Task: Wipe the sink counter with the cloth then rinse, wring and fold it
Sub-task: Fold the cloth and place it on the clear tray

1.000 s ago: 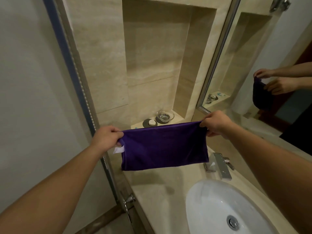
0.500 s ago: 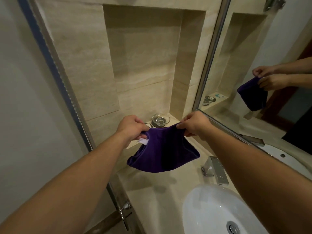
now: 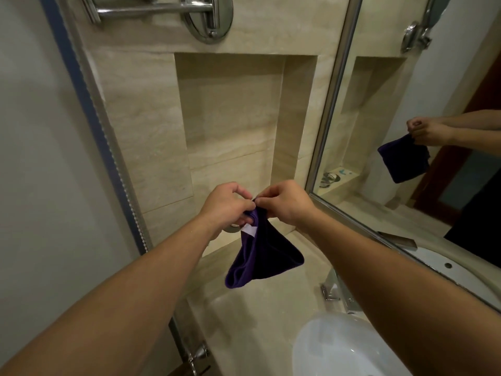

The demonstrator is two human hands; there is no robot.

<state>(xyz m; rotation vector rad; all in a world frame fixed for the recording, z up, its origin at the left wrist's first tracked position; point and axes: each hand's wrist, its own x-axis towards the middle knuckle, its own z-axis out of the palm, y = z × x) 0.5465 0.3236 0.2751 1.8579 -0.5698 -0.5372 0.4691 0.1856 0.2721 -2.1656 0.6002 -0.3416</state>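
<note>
A dark purple cloth (image 3: 267, 257) with a white label hangs folded in the air above the beige stone counter (image 3: 252, 316). My left hand (image 3: 226, 206) and my right hand (image 3: 284, 203) meet at its top edge, and each pinches a corner there. The cloth sags below them in a loose pouch. The white sink basin (image 3: 341, 348) lies at the lower right, under my right forearm.
A chrome tap (image 3: 332, 291) stands behind the basin. A wall niche (image 3: 230, 126) opens ahead, a chrome towel rail (image 3: 162, 9) hangs above it. The mirror (image 3: 433, 118) on the right reflects my hands and cloth. A glass partition edge (image 3: 89, 112) runs on the left.
My hands came together from wide apart, bringing the two top corners of the spread cloth against each other. The cloth now hangs doubled, and the view tilted upward.
</note>
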